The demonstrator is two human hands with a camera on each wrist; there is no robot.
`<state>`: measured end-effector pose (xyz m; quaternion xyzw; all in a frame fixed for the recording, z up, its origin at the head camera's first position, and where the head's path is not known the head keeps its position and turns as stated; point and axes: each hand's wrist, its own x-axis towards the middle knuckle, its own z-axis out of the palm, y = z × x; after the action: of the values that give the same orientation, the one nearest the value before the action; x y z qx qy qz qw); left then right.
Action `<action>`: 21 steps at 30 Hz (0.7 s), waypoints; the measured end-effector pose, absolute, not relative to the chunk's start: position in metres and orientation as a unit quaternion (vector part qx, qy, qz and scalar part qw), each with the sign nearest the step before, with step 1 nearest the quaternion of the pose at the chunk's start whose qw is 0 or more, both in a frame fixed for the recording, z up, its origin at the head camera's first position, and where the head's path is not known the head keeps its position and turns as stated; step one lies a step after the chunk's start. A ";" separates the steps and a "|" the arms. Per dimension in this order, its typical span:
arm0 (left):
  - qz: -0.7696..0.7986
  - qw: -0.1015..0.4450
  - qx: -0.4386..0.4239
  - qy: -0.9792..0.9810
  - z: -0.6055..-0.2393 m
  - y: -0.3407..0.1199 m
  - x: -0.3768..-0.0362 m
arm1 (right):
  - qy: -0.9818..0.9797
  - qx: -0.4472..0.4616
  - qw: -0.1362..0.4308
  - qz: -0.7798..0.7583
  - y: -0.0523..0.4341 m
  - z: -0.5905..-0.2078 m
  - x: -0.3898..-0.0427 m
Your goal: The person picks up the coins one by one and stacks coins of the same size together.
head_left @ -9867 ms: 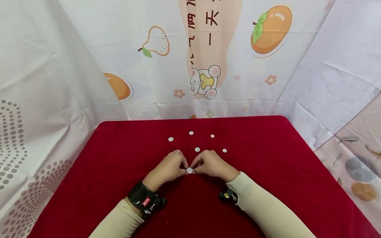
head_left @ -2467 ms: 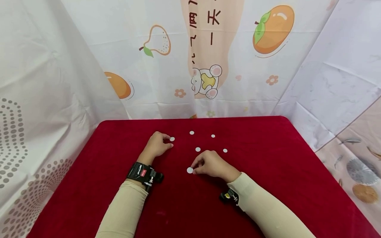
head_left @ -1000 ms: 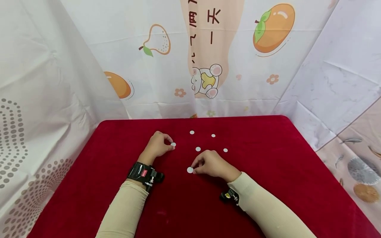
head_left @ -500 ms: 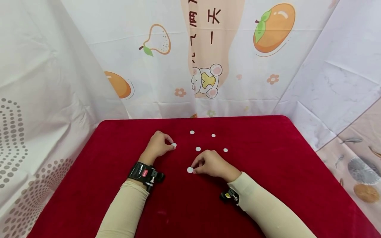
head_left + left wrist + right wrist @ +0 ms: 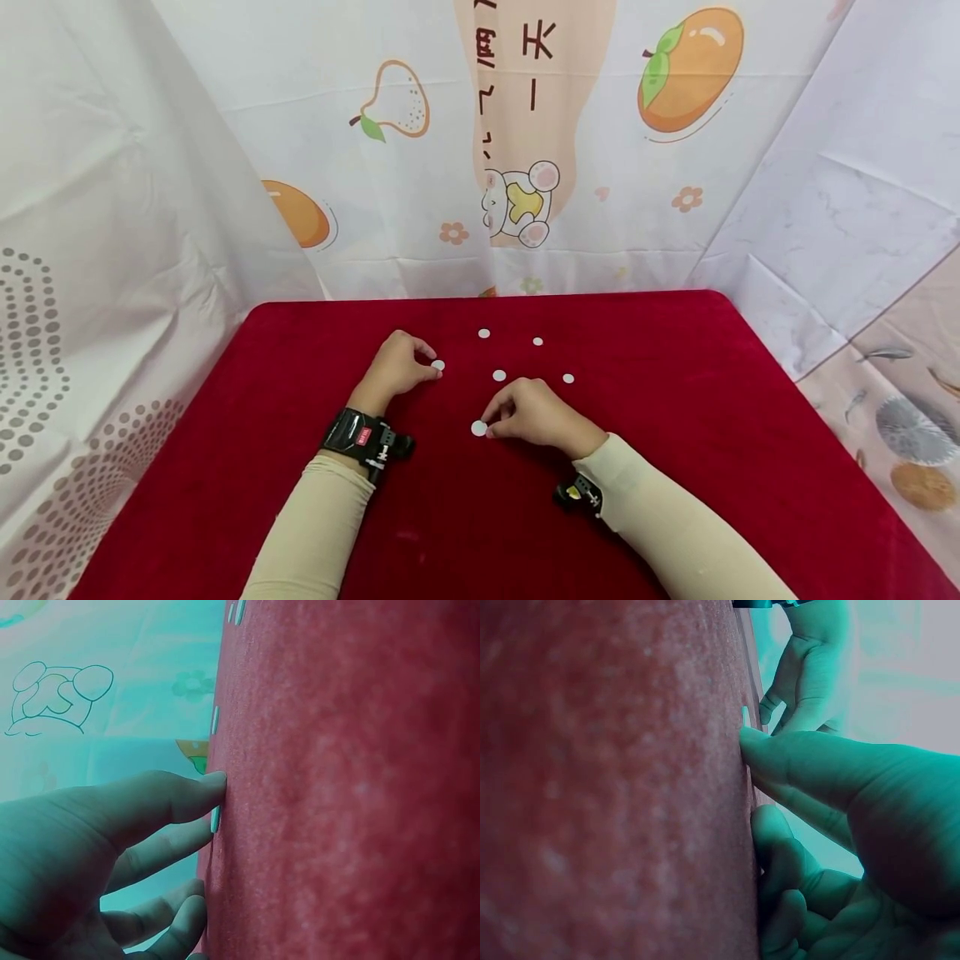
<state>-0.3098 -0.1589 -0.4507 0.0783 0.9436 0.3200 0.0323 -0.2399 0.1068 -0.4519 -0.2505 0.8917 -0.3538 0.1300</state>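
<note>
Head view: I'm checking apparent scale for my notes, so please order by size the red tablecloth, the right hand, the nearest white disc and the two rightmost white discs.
1. Red tablecloth
2. Right hand
3. Nearest white disc
4. Rightmost disc and back-right disc: too alike to rank; distance may shrink them.

A red cloth [image 5: 675,433] covers the worktop [image 5: 225,467]. Behind it hangs a white curtain [image 5: 615,183] printed with orange fruit [image 5: 697,75], a pear outline [image 5: 397,100], small flowers [image 5: 453,233], a sideways cartoon animal [image 5: 517,204] and dark characters [image 5: 538,42]. At left, a white drape [image 5: 97,167] bears grey dots; at right, marbled fabric [image 5: 847,208] adjoins a feather-patterned sheet [image 5: 900,392].
</note>
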 end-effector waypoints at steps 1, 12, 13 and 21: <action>0.320 0.033 0.079 0.943 -0.451 -0.159 -0.310 | 0.892 -0.250 0.130 -0.352 0.107 -0.452 -0.240; 0.311 0.021 0.081 0.947 -0.452 -0.157 -0.309 | 0.892 -0.253 0.125 -0.353 0.107 -0.450 -0.239; 0.311 0.020 0.081 0.947 -0.452 -0.157 -0.309 | 0.892 -0.254 0.125 -0.353 0.107 -0.451 -0.239; 0.310 0.020 0.076 0.948 -0.451 -0.158 -0.307 | 0.890 -0.258 0.124 -0.355 0.105 -0.451 -0.238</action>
<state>-0.3066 -0.1579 -0.4506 0.0761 0.9476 0.3095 0.0201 -0.2381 0.1053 -0.4515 -0.2576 0.8902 -0.3546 0.1244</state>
